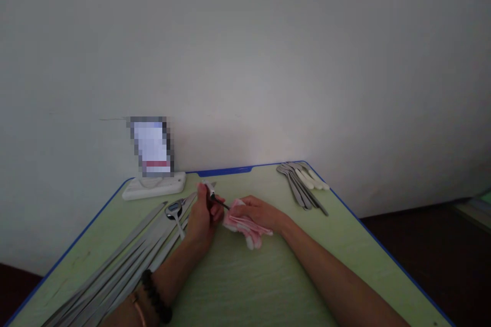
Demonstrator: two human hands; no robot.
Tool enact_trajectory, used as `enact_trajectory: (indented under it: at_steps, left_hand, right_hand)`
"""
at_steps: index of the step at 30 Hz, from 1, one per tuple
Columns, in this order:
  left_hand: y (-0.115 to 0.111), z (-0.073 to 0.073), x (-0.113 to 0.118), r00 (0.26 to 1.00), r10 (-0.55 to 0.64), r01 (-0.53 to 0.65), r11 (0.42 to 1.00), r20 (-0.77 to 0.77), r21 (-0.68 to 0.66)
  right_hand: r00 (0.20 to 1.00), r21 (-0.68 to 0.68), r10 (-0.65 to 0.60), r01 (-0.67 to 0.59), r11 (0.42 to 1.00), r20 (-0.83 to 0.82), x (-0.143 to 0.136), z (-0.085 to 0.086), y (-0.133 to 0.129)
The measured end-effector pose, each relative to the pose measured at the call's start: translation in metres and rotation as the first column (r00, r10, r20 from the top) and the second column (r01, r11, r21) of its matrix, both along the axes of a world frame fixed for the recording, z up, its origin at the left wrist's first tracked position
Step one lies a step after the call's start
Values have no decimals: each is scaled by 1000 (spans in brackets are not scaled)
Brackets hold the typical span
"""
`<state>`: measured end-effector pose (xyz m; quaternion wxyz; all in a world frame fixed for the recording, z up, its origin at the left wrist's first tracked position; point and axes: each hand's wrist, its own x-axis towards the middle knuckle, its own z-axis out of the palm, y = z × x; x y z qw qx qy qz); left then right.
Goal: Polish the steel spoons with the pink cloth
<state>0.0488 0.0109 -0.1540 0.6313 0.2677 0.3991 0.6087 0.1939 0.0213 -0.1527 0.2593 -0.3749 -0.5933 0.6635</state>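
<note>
My left hand is closed around a thin metal utensil with a shiny end. Its dark, narrow shaft runs right toward a pink-and-white cloth. The utensil's exact kind is hard to make out. My right hand pinches the folded cloth around the shaft's other end, which is hidden. Just left of my left hand lie a shiny spoon and several long, flat silver pieces of cutlery, partly covered by my left forearm.
At the table's back right, several spoons lie bunched beside white-handled pieces. A phone, blurred out, leans upright on a white base at the back left. The pale green table has blue edging and meets a grey wall.
</note>
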Motion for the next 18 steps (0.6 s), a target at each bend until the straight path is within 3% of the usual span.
enact_trajectory:
  at_steps: [5, 7, 12, 18]
  left_hand:
    - [-1, 5, -2, 994, -80, 85, 994, 74, -71]
    - [0, 4, -1, 998, -52, 55, 996, 44, -69]
    - [0, -1, 2, 984, 80, -80, 997, -159, 5]
    - [-4, -1, 2, 943, 20, 16, 995, -334, 103]
  right_hand:
    - [1000, 67, 14, -13, 998, -16, -2, 1, -1]
    - [1000, 97, -7, 5, 995, 16, -2, -1, 0]
    - [999, 134, -8, 4, 991, 33, -2, -4, 2]
    - [999, 128, -24, 18, 992, 47, -2, -9, 3]
